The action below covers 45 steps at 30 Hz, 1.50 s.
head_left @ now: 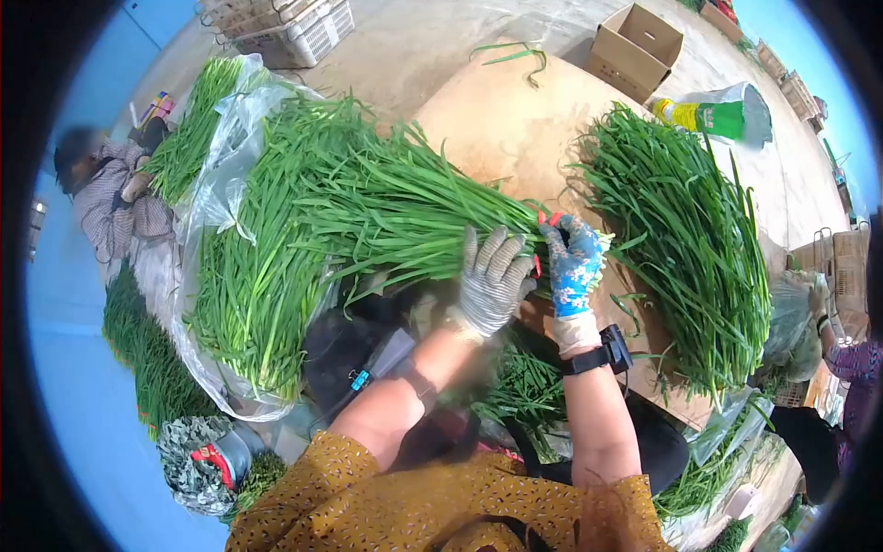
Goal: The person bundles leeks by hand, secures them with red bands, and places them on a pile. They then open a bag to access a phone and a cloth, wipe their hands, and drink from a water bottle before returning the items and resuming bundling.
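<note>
A thick bunch of long green leafy stalks point(432, 202) lies across the board's left side, its pale cut ends toward the right. Red bands point(550, 219) show near those ends. My left hand point(495, 281), in a grey-white glove, lies on the bunch with its fingers stretched out. At the cut ends, my right hand point(575, 267), in a blue flowered glove, has its fingers curled round the stalks by the red band. To the right of my hands, a large loose pile of the same greens point(681, 248) rests on the board.
The tan board point(487, 110) carries stray leaves. More greens lie on plastic sheeting point(221, 156) at left. A cardboard box point(635, 51), a green-yellow sack point(717, 115) and white crates point(303, 35) stand beyond. People are at the far left point(115, 198) and far right point(855, 363).
</note>
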Each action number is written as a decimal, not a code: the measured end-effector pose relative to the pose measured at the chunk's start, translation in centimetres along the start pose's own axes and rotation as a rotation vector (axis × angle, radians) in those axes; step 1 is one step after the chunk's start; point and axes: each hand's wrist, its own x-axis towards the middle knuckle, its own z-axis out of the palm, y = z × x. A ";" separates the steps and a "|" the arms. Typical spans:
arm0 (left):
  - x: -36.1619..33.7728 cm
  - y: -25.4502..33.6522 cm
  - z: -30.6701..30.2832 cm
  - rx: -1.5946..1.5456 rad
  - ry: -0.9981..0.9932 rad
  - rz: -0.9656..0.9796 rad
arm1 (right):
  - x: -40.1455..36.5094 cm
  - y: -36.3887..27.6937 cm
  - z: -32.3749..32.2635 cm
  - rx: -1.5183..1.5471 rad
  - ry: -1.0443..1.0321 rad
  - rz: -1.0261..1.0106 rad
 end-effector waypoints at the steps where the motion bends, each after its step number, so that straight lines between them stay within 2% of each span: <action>1: 0.0 0.3 0.0 0.000 0.021 -0.002 | 0.0 -0.2 -0.1 0.003 0.016 -0.012; 5: 0.1 0.0 -0.5 0.012 0.001 -0.033 | 0.3 -0.9 0.5 0.034 0.005 0.065; 8: 0.3 0.7 -0.8 0.002 -0.051 -0.083 | 0.0 -0.6 0.2 0.006 0.013 0.042; 11: 0.2 0.9 -0.7 0.011 -0.088 -0.033 | 0.1 -0.8 0.1 -0.015 0.016 -0.040; 12: 0.4 1.0 -0.7 0.030 -0.100 -0.025 | 0.1 -1.3 -0.3 0.017 -0.047 0.053; 14: 0.7 1.3 -1.0 0.026 -0.117 0.016 | 0.2 -0.8 -0.5 -0.126 -0.099 -0.039; 15: 1.1 1.8 -1.4 0.040 -0.201 -0.011 | -0.3 -0.1 0.8 0.045 0.086 -0.090; 16: 0.8 1.7 -1.4 -0.027 -0.159 -0.034 | -0.3 0.5 0.6 0.022 -0.017 0.027; 17: 0.4 1.1 -0.7 0.045 -0.070 0.009 | -0.1 0.6 -0.5 -0.298 0.072 -0.536; 18: 1.1 1.3 -1.9 0.075 -0.099 -0.001 | -0.2 0.1 0.1 -0.132 0.052 -0.128; 20: 2.2 1.4 -2.3 0.080 0.008 0.044 | 0.4 -0.9 -0.6 -0.087 0.073 -0.140; 21: 2.7 1.2 -2.9 0.063 -0.028 0.066 | 0.8 -0.7 -0.4 -0.040 0.053 -0.124; 23: 4.6 0.8 -2.8 0.118 0.044 0.228 | 1.8 -1.0 -0.5 -0.127 -0.047 -0.127; 24: 5.4 0.5 -2.2 0.114 0.043 0.233 | 2.3 -1.2 -0.9 -0.152 -0.126 -0.099; 27: 7.2 -0.8 -0.3 0.105 -0.004 0.232 | 3.1 -0.4 -0.6 -0.191 -0.105 -0.110; 29: 7.4 -2.0 1.6 0.103 -0.078 0.232 | 3.8 0.5 0.1 -0.124 -0.115 -0.010; 31: 8.2 -2.0 2.3 0.088 -0.056 0.175 | 4.5 0.7 0.4 -0.118 -0.097 0.049; 32: 7.8 -3.2 3.4 0.074 -0.062 0.153 | 4.5 1.6 1.1 -0.126 -0.001 -0.055; 33: 8.0 -3.4 3.8 0.059 -0.067 0.127 | 4.8 1.1 0.7 -0.178 -0.024 -0.056; 34: 8.3 -3.5 4.2 0.000 0.029 0.152 | 5.1 0.6 0.4 -0.228 -0.048 -0.061; 35: 8.6 -3.9 4.3 -0.039 -0.025 0.109 | 5.4 0.0 0.5 -0.270 -0.072 -0.062; 36: 8.7 -3.9 4.1 -0.077 -0.085 0.060 | 5.8 -1.5 0.4 -0.556 -0.208 -0.056; 37: 8.8 -3.9 3.9 -0.107 -0.146 0.009 | 6.1 -1.4 0.8 -0.625 -0.170 -0.065; 38: 9.1 -3.8 4.1 -0.113 -0.096 0.005 | 6.4 -1.4 1.6 -0.687 -0.131 -0.075; 39: 9.4 -3.6 3.7 -0.144 -0.142 -0.030 | 6.2 -1.6 2.8 -0.735 -0.097 -0.084; 40: 9.7 -3.6 3.8 -0.085 -0.122 -0.016 | 5.5 -1.2 3.6 -0.606 0.001 -0.050; 41: 9.3 -4.1 4.8 -0.128 0.081 0.011 | 5.0 -0.7 3.9 -0.468 0.093 -0.019; 42: 9.3 -3.9 3.9 -0.061 -0.138 -0.066 | 4.3 -0.6 4.0 -0.518 0.128 -0.004; 44: 8.9 -3.9 4.5 0.097 -0.071 -0.014 | 3.0 -0.5 2.9 -0.316 0.179 -0.083; 45: 8.6 -4.1 4.5 0.072 -0.172 -0.057 | 2.5 0.5 2.8 -0.224 0.161 -0.021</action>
